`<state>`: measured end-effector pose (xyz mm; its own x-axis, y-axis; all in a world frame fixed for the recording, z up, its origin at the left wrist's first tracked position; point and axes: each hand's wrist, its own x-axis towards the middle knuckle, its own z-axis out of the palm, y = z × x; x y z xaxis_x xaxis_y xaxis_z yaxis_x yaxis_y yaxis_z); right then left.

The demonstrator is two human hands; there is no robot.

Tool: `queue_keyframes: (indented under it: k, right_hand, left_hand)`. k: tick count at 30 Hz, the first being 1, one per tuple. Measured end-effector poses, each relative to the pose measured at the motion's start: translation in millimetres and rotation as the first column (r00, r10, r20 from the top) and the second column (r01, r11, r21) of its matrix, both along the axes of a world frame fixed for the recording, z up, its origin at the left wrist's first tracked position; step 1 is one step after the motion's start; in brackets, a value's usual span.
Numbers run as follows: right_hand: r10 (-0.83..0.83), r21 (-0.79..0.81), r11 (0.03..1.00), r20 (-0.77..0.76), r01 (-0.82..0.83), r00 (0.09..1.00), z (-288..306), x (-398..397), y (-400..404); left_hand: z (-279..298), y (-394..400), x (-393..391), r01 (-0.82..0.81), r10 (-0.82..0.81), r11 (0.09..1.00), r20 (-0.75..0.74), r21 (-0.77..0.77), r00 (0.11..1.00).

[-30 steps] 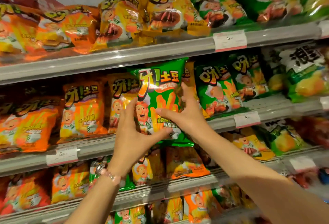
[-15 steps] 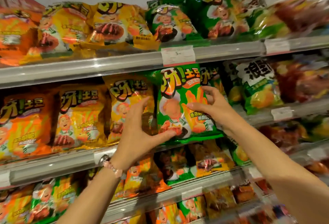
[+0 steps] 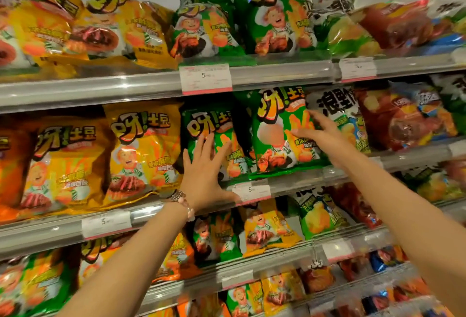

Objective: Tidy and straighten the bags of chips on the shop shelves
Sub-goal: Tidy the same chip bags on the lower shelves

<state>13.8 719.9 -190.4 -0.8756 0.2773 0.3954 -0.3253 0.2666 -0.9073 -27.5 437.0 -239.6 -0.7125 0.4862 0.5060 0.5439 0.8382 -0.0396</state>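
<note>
Two green chip bags stand side by side on the second shelf (image 3: 290,183). My left hand (image 3: 205,173) lies flat with spread fingers against the left green bag (image 3: 201,125), its thumb near the shelf's front rail. My right hand (image 3: 319,133) rests with straight fingers on the right edge of the right green bag (image 3: 274,135), which stands upright and faces forward. Neither hand curls around a bag.
Yellow bags (image 3: 143,155) and orange bags fill the shelf to the left. A black-and-white bag (image 3: 338,107) and red bags (image 3: 393,117) stand to the right. More bags crowd the top shelf (image 3: 277,74) and the lower shelves. Price tags (image 3: 205,78) hang on the rails.
Both hands have let go of the green bag, which now stands on the shelf. My left hand has moved onto the neighbouring green bag; the view has shifted to the right.
</note>
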Motion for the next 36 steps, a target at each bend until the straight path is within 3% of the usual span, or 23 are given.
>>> queue_keyframes:
  k: [9, 17, 19, 22, 26, 36]
  right_hand:
    - [0.027, 0.038, 0.999, -0.014, -0.027, 1.000, -13.0, -37.0, 13.6]
    - [0.000, 0.225, 0.974, -0.130, 0.030, 0.992, -36.5, -48.2, 4.1]
    - [-0.054, 0.318, 0.939, -0.229, 0.127, 0.972, -44.1, -43.1, 2.5]
    - [-0.152, 0.479, 0.813, -0.374, 0.331, 0.915, -52.4, -31.4, -2.6]
    - [-0.097, 0.609, 0.693, -0.452, 0.386, 0.887, -56.9, -21.6, -12.9]
    - [-0.045, 0.657, 0.683, -0.398, 0.319, 0.916, -66.0, -27.8, -18.4]
  left_hand:
    - [-10.7, 2.2, -7.6, -0.009, 0.009, 1.000, 0.003, 0.015, 1.000]
    - [-13.6, 0.3, -7.5, -0.005, 0.005, 0.999, 0.001, 0.036, 1.000]
    - [-13.9, 0.0, -7.3, -0.003, 0.003, 0.999, -0.002, 0.039, 1.000]
    - [-14.1, -0.1, -7.2, -0.004, 0.004, 0.999, -0.003, 0.041, 1.000]
    - [-13.3, 0.4, -4.9, -0.011, 0.011, 0.999, -0.004, 0.038, 1.000]
    - [-11.4, 2.3, -0.7, -0.033, 0.032, 0.999, 0.013, 0.036, 0.999]
